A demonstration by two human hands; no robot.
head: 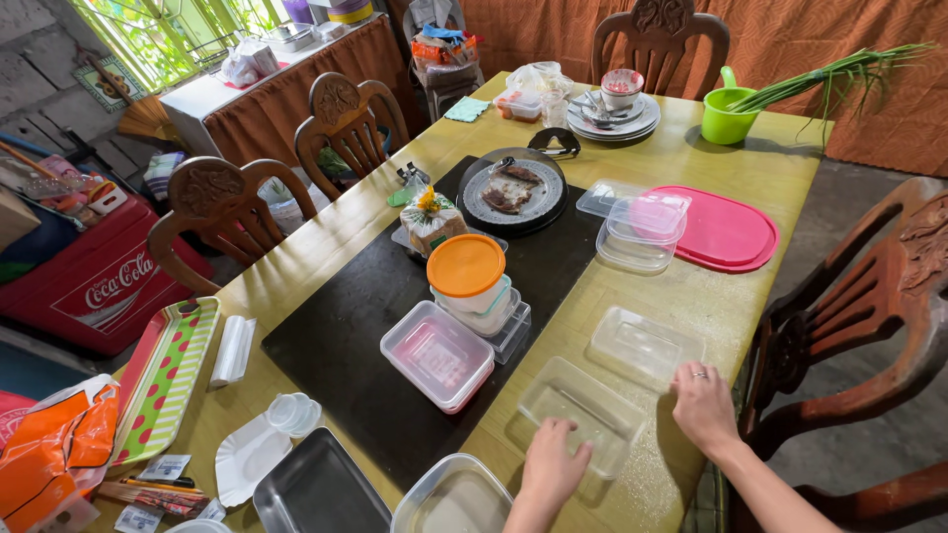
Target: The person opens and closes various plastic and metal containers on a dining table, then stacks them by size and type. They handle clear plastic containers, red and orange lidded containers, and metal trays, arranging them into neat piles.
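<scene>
Near us on the yellow worktop (691,158), our left hand (551,462) presses flat, steadying the clear rectangular plastic lid (583,413); our right hand (703,403) rests open beside it.

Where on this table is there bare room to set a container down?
Bare table lies between the green cup and the pink lid. The dark mat left of the pink-based box is free. It is crowded around the orange-lidded tub.

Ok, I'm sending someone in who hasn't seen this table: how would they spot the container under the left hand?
Start at the long yellow table and go to its near edge, beside the black mat. The clear container lies there upside down under the left hand. Unlike the pink-lidded box on the mat, it is colourless and has no lid.
</scene>
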